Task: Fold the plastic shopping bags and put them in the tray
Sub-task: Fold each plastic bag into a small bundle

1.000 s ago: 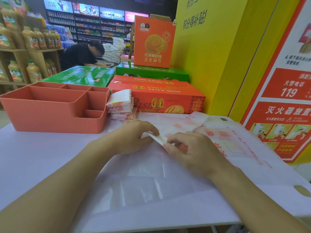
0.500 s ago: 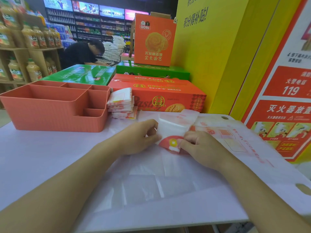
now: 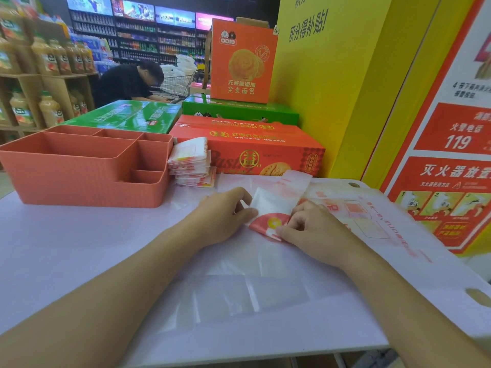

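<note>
Head view, looking down on a fold half made: one plastic shopping bag (image 3: 273, 203), narrowed to a strip, pinched from both sides near the middle of the counter (image 3: 79, 243). At the strip's left edge, left hand (image 3: 225, 212) curled, thumb and fingertips nipping the film; on the near red-printed corner, right hand (image 3: 314, 231) curled too, gripping that corner against the sheets beneath. Judged as the turning-over stage, with the far end of the strip lying loose and not yet tucked. Next, probably: carrying the fold on up the strip and pressing each crease flat, thin slick film being apt to spring open once released; then tucking the tail and lifting the packet left toward the coral tray (image 3: 87, 181), no bags seen inside it from this angle. Against or just beside the tray's right wall, a stack of folded bags (image 3: 190, 166), outside it. Under both hands, more flat bags (image 3: 385, 243) spread toward the near right edge. Along the far side, an orange biscuit carton (image 3: 247, 144), green cartons (image 3: 127, 115) and an upright orange box (image 3: 241, 62). To the right, a yellow wall (image 3: 332, 88) with a red fire-safety poster (image 3: 451, 176). Far left, shelves (image 3: 53, 86) of juice bottles (image 3: 49, 58); beyond, a person (image 3: 125, 83) in a dark top bent by a shopping trolley (image 3: 176, 85), lit screens (image 3: 175, 18) overhead.
</note>
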`<state>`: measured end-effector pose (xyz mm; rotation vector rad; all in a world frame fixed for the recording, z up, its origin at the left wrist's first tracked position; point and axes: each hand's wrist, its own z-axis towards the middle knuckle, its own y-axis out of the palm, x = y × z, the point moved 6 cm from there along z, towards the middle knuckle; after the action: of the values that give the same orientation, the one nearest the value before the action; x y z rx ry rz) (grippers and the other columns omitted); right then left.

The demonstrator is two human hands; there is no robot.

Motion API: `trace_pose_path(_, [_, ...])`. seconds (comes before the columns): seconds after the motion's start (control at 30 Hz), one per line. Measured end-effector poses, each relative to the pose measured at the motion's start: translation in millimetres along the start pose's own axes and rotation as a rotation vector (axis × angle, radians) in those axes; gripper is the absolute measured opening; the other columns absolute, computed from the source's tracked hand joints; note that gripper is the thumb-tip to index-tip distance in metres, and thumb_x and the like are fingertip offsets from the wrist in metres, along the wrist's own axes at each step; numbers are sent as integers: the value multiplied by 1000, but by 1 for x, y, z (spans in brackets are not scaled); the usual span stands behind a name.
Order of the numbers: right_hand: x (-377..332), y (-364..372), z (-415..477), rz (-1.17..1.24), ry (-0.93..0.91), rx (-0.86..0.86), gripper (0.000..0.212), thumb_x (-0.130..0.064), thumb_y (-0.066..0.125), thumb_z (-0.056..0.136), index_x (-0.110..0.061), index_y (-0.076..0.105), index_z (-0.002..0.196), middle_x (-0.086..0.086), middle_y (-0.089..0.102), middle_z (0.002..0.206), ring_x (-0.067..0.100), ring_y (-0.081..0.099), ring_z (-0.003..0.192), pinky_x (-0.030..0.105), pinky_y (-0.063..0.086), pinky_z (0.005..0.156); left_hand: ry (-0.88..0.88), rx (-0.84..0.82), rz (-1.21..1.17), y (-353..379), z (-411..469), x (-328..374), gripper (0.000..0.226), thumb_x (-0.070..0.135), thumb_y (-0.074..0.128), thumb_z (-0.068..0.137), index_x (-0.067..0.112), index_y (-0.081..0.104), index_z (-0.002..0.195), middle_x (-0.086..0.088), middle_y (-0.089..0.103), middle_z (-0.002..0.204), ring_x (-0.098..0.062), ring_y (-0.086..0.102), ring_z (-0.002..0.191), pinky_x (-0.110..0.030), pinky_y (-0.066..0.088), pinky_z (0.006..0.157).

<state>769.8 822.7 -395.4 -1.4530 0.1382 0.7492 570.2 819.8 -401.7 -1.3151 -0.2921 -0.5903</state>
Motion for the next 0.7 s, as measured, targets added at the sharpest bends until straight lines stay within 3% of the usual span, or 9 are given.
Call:
trace_pose_path(0.07, [-2, -2, -1, -22, 1, 29, 27, -40, 76, 86, -20, 67, 69, -13, 53, 98, 6, 48, 100, 19, 35, 69, 0, -5, 14, 1, 0, 1, 19, 46, 56, 98, 30, 58, 107, 20, 61, 79, -15, 59, 83, -39, 45, 91])
trace_pose_path(0.2, [-6, -4, -5, -34, -2, 60, 31, -44, 76, 83, -35, 53, 102, -17, 40, 110, 5, 37, 108, 22, 34, 75, -33, 3, 77, 1, 0, 3, 27, 49, 53, 98, 30, 64, 113, 13, 66, 87, -19, 61, 92, -42, 43, 97])
trace_pose_path(0.3, [-14, 0, -7, -107, -125, 17, 47, -39, 66, 93, -40, 51, 137, -19, 36, 141, 4, 25, 133, 25, 27, 104, -49, 27, 151, 1, 2, 4, 34, 53, 53, 96, 30, 61, 120, 13, 62, 89, -19, 60, 98, -39, 42, 97])
trace_pose_path(0.37, [-17, 7, -5, -199, -180, -62, 53, -38, 53, 102, -38, 39, 152, -20, 26, 160, 6, 14, 148, 34, 17, 121, 1, 71, 195, -1, 2, 8, 35, 53, 55, 95, 32, 58, 123, 13, 55, 90, -19, 58, 102, -38, 40, 94])
trace_pose_path(0.47, [-14, 21, -3, -292, -158, -212, 52, -39, 30, 109, -34, 21, 160, -19, 6, 168, 6, 0, 155, 45, 7, 127, 134, 125, 299, 0, 1, 15, 32, 48, 55, 97, 36, 61, 126, 8, 55, 115, -22, 49, 113, -39, 36, 94])
trace_pose_path(0.57, [-11, 26, -4, -357, -131, -269, 54, -40, 22, 110, -32, 12, 162, -20, -2, 168, 4, -6, 155, 39, 2, 127, 269, 108, 365, 8, 1, 19, 27, 38, 50, 102, 37, 67, 123, 16, 57, 138, -23, 50, 118, -40, 37, 91])
trace_pose_path(0.7, [-13, 26, -6, -406, -104, -276, 60, -50, 17, 108, -28, 8, 163, -17, -5, 168, 6, -7, 155, 34, -1, 125, 227, -20, 346, 14, 4, 16, 36, 40, 37, 106, 40, 59, 134, 23, 47, 148, -13, 46, 134, -37, 33, 100])
